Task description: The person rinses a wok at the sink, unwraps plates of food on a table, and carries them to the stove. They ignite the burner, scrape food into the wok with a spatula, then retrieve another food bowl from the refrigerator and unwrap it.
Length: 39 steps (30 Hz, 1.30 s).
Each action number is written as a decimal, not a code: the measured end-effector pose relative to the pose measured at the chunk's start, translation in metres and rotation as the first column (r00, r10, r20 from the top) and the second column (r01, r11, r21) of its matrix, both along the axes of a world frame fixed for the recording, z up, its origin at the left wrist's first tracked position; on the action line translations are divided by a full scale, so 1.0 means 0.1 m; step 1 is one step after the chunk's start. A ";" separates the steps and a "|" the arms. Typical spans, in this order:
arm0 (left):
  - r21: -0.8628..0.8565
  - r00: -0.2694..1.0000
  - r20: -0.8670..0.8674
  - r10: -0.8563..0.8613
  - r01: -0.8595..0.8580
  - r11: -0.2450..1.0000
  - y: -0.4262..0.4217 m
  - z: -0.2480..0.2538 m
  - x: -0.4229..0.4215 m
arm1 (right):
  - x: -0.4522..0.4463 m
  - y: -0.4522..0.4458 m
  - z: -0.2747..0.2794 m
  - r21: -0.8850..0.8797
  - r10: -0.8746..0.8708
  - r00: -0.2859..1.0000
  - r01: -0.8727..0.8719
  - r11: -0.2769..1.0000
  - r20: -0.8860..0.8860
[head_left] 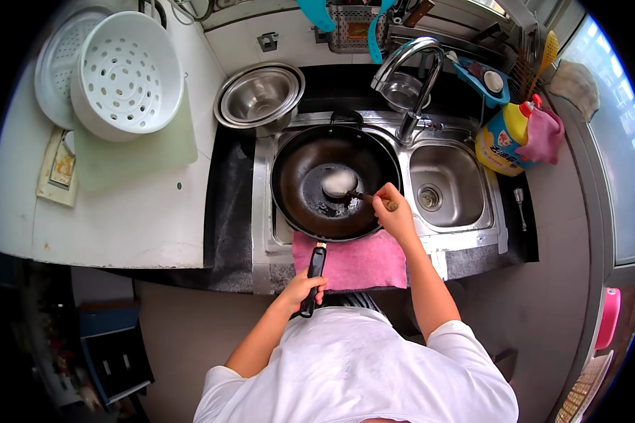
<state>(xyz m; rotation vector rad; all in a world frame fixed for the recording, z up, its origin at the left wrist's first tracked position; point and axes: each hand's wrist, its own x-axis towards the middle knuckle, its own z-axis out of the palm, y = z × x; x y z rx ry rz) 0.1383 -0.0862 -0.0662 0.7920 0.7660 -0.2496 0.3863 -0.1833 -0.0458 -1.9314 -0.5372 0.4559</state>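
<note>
A dark wok (296, 162) rests over the left basin of the steel sink. My left hand (302, 290) is closed around its black handle (317, 261), which points toward me. In my right hand (395, 215) is a short-handled tool with a pale round head (339, 183). That head sits against the bottom of the wok and is smeared by motion, so I cannot tell whether it is a brush or a ladle. Wet, whitish patches show on the wok's bottom around it. Under the wok's near rim, a pink cloth (353, 262) hangs over the counter edge.
The faucet (410, 77) arches behind the right basin (450, 176). Nested steel bowls (261, 95) stand at the back left. A white colander (127, 77) occupies the left counter. A yellow-blue detergent bottle (501, 144), with a pink rag (543, 137) beside it, stands right of the sink.
</note>
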 end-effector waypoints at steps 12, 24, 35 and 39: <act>-0.110 1.000 -0.015 0.005 -0.007 0.994 0.02 0.10 0.03 | 0.05 0.17 -0.05 -0.026 0.044 0.998 -0.043 0.999 0.042; -0.273 0.980 0.101 -0.171 0.193 0.942 0.48 0.42 -0.17 | -0.79 -0.17 0.41 0.026 -0.075 0.983 0.071 0.997 0.167; -0.196 0.780 0.179 -0.599 0.625 0.755 0.96 1.04 -1.65 | -2.95 -0.65 1.37 0.070 -0.416 0.856 0.415 0.907 0.306; -0.128 0.721 0.147 -0.677 0.693 0.710 0.94 1.11 -2.45 | -3.75 -0.84 1.46 0.052 -0.384 0.844 0.394 0.918 0.374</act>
